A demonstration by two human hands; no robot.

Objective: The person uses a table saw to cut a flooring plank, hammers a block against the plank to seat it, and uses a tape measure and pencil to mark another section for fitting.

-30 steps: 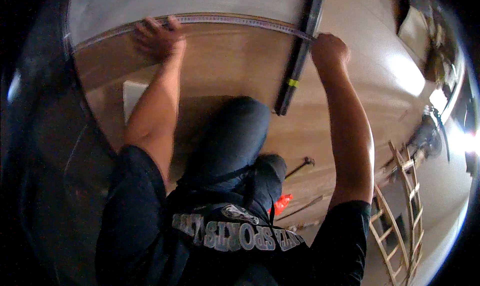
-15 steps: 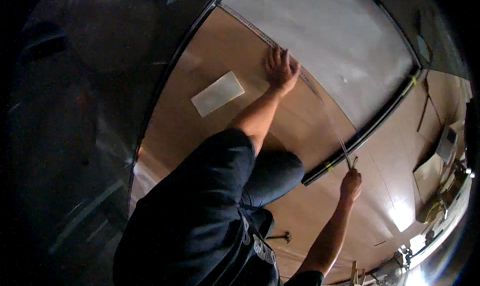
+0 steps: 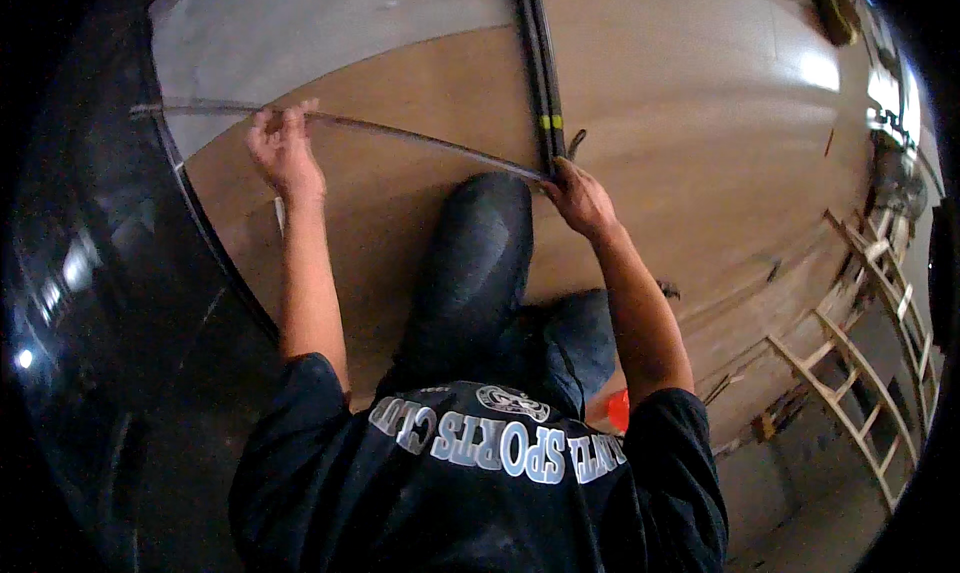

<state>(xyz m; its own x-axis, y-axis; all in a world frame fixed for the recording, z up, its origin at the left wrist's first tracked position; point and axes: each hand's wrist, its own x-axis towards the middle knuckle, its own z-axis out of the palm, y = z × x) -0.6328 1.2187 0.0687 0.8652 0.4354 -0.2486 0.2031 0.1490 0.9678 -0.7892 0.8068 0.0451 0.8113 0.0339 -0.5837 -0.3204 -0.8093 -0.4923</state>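
A thin measuring tape (image 3: 430, 143) stretches between my hands, above a brown panel (image 3: 450, 83). Its far left end, smeared by motion, reaches past the panel's dark edge. My left hand (image 3: 288, 158) is raised at the tape, blurred, with its fingers apart; whether they touch it is hard to tell. Closed round the tape's right end is my right hand (image 3: 582, 198), with a small dark loop (image 3: 577, 143) sticking up beside it. That hand is at the near end of long black bars (image 3: 540, 63) with a yellow band. Part of a pale block (image 3: 280, 216) shows beside my left forearm.
A grey sheet (image 3: 330, 23) covers the panel's far part. Dark edging (image 3: 215, 223) runs along the left, with a dark glossy surface beyond it. Wooden ladder-like frames (image 3: 850, 373) stand at the right. Something red (image 3: 617, 410) shows near my right arm.
My view has turned. My left hand has come off the panel, where it pressed the tape flat, and is now raised. The tape now hangs clear of the panel, and my right hand is beside the black bars.
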